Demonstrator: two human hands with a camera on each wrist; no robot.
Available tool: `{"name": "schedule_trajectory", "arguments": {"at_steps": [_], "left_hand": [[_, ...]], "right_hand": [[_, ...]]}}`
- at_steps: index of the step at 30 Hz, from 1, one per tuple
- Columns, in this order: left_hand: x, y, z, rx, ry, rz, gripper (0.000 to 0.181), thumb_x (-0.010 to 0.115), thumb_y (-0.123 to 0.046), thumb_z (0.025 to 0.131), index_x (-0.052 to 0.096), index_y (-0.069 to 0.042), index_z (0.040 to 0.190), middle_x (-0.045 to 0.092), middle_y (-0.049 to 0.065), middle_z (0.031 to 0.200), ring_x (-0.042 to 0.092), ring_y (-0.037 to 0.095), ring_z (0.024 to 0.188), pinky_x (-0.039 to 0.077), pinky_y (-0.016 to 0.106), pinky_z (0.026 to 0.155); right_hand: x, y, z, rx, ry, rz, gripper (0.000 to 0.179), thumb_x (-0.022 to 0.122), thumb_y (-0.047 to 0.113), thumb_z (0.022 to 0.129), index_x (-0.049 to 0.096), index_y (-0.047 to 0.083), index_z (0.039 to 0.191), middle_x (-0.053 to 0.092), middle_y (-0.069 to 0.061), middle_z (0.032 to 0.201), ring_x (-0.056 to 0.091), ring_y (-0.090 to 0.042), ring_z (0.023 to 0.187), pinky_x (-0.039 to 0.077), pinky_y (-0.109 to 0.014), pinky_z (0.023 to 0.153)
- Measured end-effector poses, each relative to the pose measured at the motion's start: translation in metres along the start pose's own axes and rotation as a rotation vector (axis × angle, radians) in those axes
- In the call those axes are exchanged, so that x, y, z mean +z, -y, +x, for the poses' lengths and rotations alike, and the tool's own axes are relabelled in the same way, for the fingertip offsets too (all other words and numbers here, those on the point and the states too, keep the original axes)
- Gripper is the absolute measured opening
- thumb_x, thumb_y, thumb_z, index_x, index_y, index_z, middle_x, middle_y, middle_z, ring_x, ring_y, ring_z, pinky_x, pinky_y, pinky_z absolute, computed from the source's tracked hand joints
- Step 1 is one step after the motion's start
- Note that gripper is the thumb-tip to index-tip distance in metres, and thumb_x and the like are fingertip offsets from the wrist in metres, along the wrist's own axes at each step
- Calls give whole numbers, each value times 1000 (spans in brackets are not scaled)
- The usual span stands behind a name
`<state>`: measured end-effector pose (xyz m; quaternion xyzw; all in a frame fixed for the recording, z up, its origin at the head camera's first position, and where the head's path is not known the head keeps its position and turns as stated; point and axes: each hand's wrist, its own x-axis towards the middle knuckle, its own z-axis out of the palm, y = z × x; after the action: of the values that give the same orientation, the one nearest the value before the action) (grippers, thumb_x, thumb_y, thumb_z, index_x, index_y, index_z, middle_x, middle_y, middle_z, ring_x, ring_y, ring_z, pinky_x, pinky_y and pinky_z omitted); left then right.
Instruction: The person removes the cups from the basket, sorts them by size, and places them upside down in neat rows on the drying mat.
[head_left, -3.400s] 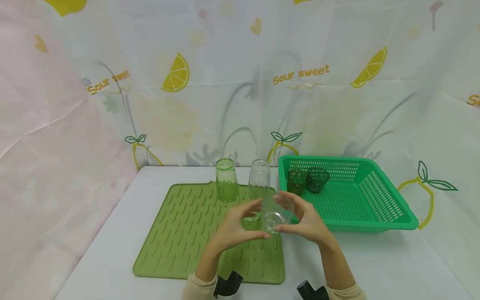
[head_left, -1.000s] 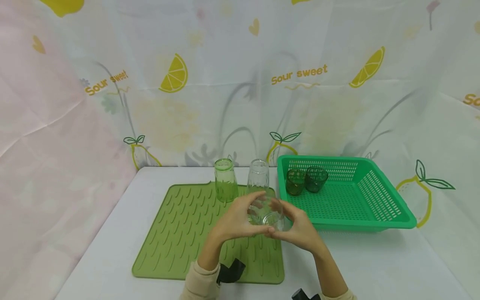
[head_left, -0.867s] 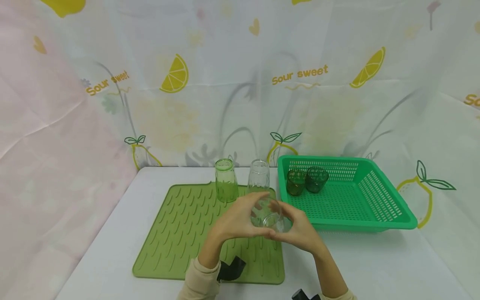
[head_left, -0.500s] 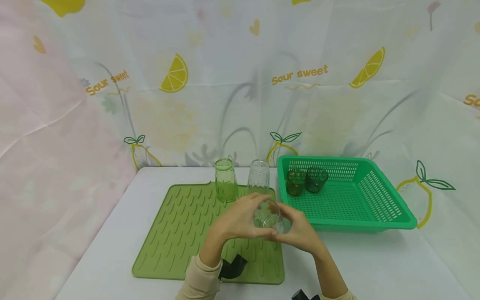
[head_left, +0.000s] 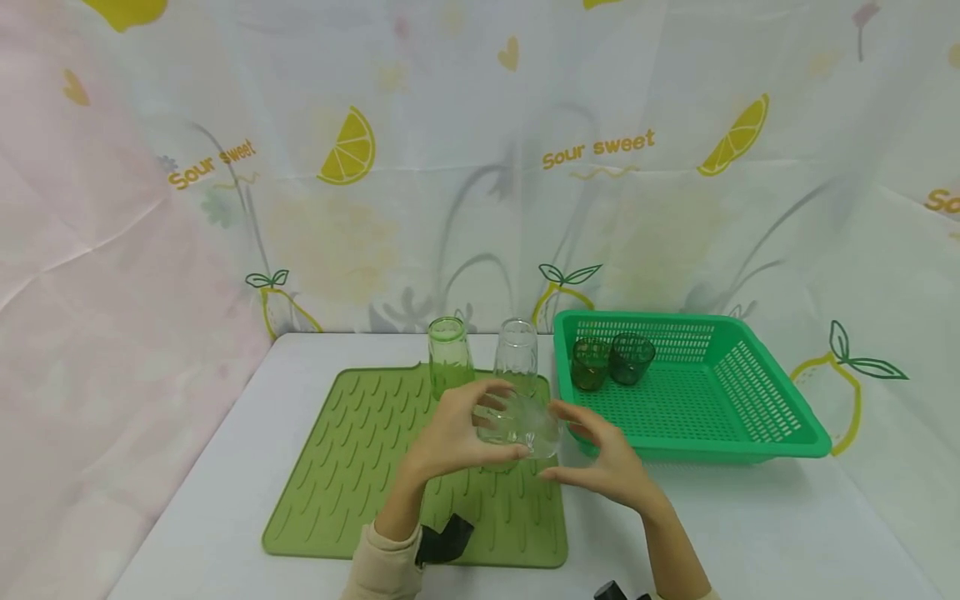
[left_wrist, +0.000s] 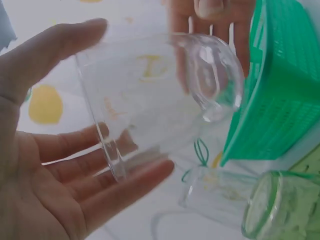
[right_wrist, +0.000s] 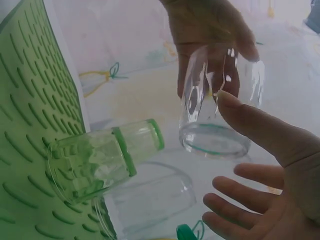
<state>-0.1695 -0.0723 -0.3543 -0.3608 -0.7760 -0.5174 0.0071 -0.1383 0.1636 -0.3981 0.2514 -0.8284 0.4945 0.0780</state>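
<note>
My left hand grips a clear glass tumbler above the right part of the green mat. In the left wrist view the thumb lies along one side of the tumbler and the fingers along the other, its thick base turned away from the palm. My right hand is beside it with fingers spread; in the right wrist view its thumb overlaps the tumbler. Behind the hands, a tall green glass and a tall clear glass stand on the mat. Another green glass is mostly hidden beneath the tumbler in the head view.
A green perforated basket stands at the right, its near left corner close to my right hand. Inside are an olive glass and a dark grey glass. A lemon-print cloth hangs behind the white table.
Earlier the right hand held the tumbler; then both hands held it, thumbs meeting. Now the right hand has come away to the right, and the left hand has shifted slightly left with the tumbler.
</note>
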Motion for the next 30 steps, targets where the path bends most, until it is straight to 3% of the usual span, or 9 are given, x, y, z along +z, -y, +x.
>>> {"name": "schedule_trajectory", "arguments": {"at_steps": [4,7,12,15,21,30], "left_hand": [[-8,11,-15,-1,-112,-158,60,79,-8,73,52,3,125,60,21,115,62,36,102,58,37,78],[-13,20,-25,19,-187,-267,58,76,-3,75,48,8,125,58,25,116,62,28,104,57,35,80],[-17,31,-36,59,-254,-499,56,71,0,79,42,16,125,56,13,119,60,17,106,57,33,80],[-17,35,-39,55,-268,-605,58,70,-1,79,41,14,126,56,6,120,60,18,108,56,35,83],[-10,39,-39,65,-250,-735,51,68,1,80,48,-5,127,56,6,123,56,22,113,51,42,90],[2,34,-34,89,-222,-755,54,70,-2,79,45,0,127,54,9,123,55,24,113,52,41,90]], "right_hand": [[-6,-3,-4,22,-15,18,75,82,15,72,45,-2,136,51,-16,135,49,-36,122,44,-51,97],[-9,-5,-6,42,-16,39,75,81,13,74,43,-4,136,51,-16,135,49,-36,122,43,-50,98],[-9,-4,-7,70,-16,72,74,79,12,75,42,-3,137,52,-16,134,48,-35,122,44,-41,100],[-5,-3,-5,67,-22,91,72,78,11,76,43,-4,136,53,-18,132,50,-31,122,45,-33,101],[3,1,3,12,-35,169,68,77,5,77,43,-5,136,55,-19,129,54,-22,118,45,-24,99],[11,9,15,-108,-38,264,68,73,-6,76,40,-10,135,53,-27,127,56,-13,116,48,-26,96]]}}
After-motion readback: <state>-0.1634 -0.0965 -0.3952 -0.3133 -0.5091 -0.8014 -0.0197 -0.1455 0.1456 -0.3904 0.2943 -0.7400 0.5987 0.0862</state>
